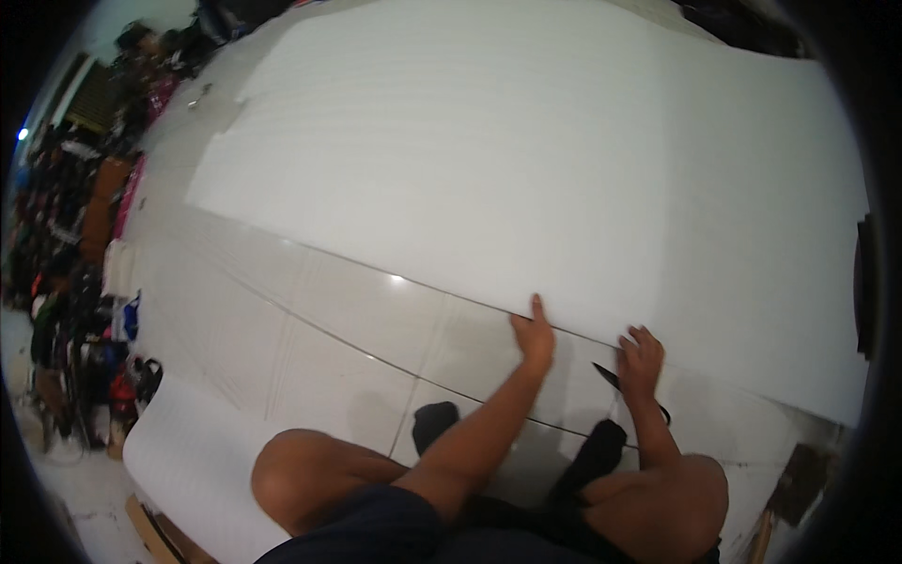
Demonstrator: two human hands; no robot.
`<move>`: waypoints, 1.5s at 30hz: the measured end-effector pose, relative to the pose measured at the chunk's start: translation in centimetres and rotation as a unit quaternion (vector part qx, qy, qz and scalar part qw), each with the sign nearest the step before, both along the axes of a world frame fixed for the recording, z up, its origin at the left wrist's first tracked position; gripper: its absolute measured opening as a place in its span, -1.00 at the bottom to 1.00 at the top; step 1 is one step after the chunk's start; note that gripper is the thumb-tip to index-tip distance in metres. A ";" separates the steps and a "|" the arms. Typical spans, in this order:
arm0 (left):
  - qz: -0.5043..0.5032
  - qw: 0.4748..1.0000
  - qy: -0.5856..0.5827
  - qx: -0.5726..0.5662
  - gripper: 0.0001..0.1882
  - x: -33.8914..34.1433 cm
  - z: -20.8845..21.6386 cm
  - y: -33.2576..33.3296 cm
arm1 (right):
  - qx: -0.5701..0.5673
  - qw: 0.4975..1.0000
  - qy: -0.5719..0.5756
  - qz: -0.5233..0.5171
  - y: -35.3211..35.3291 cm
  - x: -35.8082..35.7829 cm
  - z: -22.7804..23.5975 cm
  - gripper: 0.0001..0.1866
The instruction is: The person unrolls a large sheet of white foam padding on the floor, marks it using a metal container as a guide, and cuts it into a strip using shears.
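A large white foam-like sheet (451,160) lies spread over the floor in front of me. My left hand (534,336) is at its near edge, thumb on top and the other fingers partly hidden at the edge, pinching it. To the right, my right hand (640,362) rests at the same edge with its fingers spread and nothing in them. A dark pointed blade (607,375) shows beside the right hand, and a black loop (666,415) on the other side of the wrist. They look like one pair of scissors, its middle hidden by the hand.
Glossy pale floor tiles (357,320) lie between me and the sheet. Another white sheet (193,461) curves at the lower left. Mixed belongings (80,254) are heaped along the left. A dark brown object (804,481) sits at the lower right, near my knee.
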State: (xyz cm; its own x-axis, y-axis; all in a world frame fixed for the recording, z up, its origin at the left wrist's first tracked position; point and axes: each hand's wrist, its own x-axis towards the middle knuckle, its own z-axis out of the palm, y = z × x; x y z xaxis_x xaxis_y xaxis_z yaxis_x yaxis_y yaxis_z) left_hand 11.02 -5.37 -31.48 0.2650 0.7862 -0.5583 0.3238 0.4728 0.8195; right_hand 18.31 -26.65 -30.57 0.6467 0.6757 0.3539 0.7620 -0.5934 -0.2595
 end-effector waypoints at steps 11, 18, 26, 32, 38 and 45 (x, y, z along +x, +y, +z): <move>-0.320 0.936 0.051 -0.137 -0.61 -2.5 3.3 -1.0 | -0.066 0.960 0.247 -0.110 -9.0 -1.3 4.2 -0.63; -0.597 0.615 -0.019 0.515 -0.27 4.4 8.8 -4.6 | -0.089 0.976 0.176 -0.096 -17.2 -7.4 5.0 -0.63; -0.706 0.429 0.079 0.559 -0.10 6.7 3.3 -3.2 | -0.217 0.932 0.241 -0.163 -18.1 -7.9 4.0 -0.64; -0.703 0.426 0.062 0.566 -0.09 6.7 3.0 -3.1 | -0.184 0.748 0.610 -0.184 -21.7 -8.8 7.7 -0.67; -0.695 0.424 0.047 0.579 -0.20 6.7 3.4 -3.4 | 0.241 0.532 0.776 -0.238 -19.3 -13.3 7.1 -0.51; -0.693 0.449 0.063 0.561 -0.28 6.1 4.2 -5.9 | 0.213 0.673 0.640 -0.303 -14.0 -15.8 4.4 -0.52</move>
